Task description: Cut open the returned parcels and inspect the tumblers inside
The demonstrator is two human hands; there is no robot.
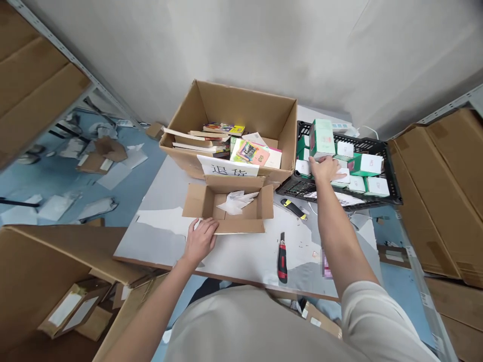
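Observation:
A small cardboard box (241,226) stands with its flaps folded out and crumpled white paper (236,202) inside. My left hand (200,240) lies on its front flap, near the left corner, fingers resting over the cardboard. At the black plastic crate (394,187) on the right, my right hand (325,170) has its thumb and fingers at the near end of a green-and-white carton (322,137). This carton sits higher than the others; part of the grip is hidden. Several similar cartons (368,164) with white ends fill the crate around my fingers.
A large cardboard box (245,100) of books stands behind the small one, with a paper sign on its front. On the table (237,256) lie a red-and-black utility knife (282,260), blade out, and a yellow-and-black cutter (293,208). A big open carton (56,251) stands left.

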